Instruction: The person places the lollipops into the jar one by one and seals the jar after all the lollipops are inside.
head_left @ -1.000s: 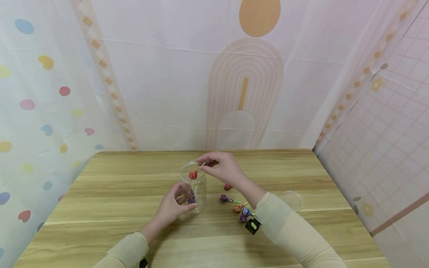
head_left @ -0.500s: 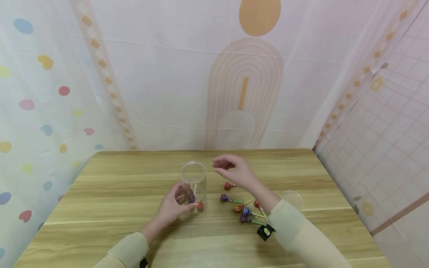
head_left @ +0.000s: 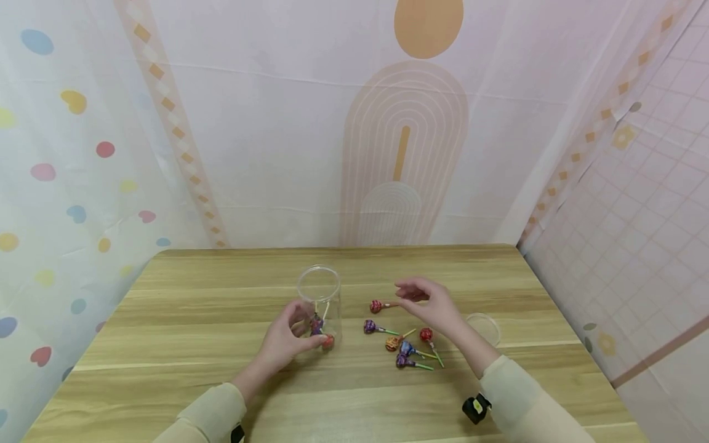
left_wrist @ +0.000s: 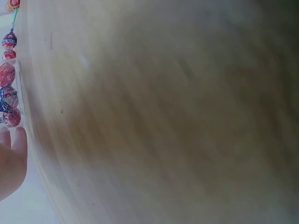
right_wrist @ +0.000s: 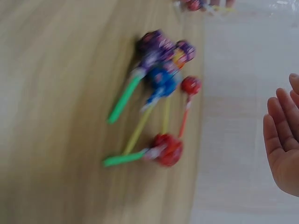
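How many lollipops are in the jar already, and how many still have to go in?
At least two lollipops lie at the bottom of the jar, which the left hand holds. The right hand is empty and open, hovering above the loose lollipops. About six lie on the table. The clear lid sits off to the right, not on the jar.

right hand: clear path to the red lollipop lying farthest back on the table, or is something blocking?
Probably yes. The right hand hovers open just beside the red lollipop, near its stick end, with nothing between them. The other loose lollipops lie nearer the person, and the jar stands off to the left.
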